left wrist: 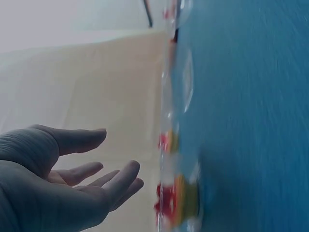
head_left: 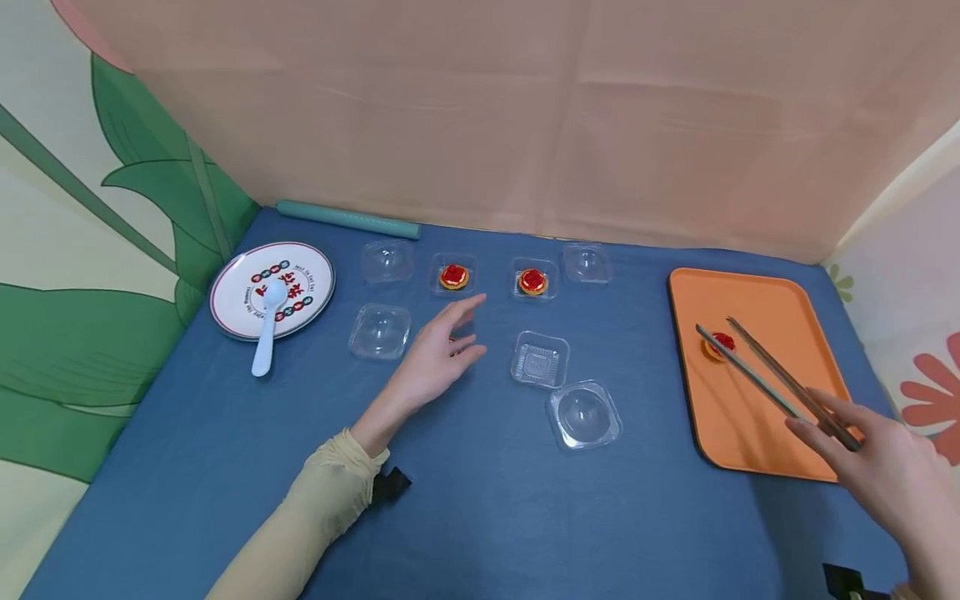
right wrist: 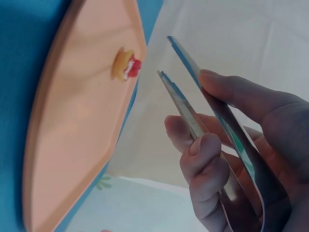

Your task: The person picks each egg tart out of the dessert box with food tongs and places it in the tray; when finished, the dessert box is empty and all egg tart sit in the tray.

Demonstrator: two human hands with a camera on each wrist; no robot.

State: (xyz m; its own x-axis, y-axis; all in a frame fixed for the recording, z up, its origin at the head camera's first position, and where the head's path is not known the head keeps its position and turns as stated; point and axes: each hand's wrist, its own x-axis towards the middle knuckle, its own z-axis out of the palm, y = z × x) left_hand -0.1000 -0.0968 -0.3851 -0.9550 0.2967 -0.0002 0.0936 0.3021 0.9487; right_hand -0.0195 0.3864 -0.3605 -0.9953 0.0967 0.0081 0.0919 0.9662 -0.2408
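My right hand [head_left: 885, 467] holds metal tweezers [right wrist: 183, 104] with their arms spread apart. The tweezers' tips are over a small red-topped tart [head_left: 725, 341] on the orange tray [head_left: 735, 433]; in the right wrist view they stand apart from it. My left hand [head_left: 431, 362] hovers over the blue table, fingers extended and holding nothing. Beneath it, mostly hidden, is another tart, of which only a sliver shows. Just beyond are two tarts, the left one [head_left: 453, 277] and the right one [head_left: 533, 282], each in a clear plastic container base.
An empty clear base [head_left: 540, 360] sits right of my left hand, touching a domed lid [head_left: 585, 415]. More clear lids, one near [head_left: 380, 332] and one far [head_left: 387, 262], lie leftward; another lid [head_left: 587, 263] is at the back. A plate [head_left: 232, 292] carries a white spoon [head_left: 266, 337].
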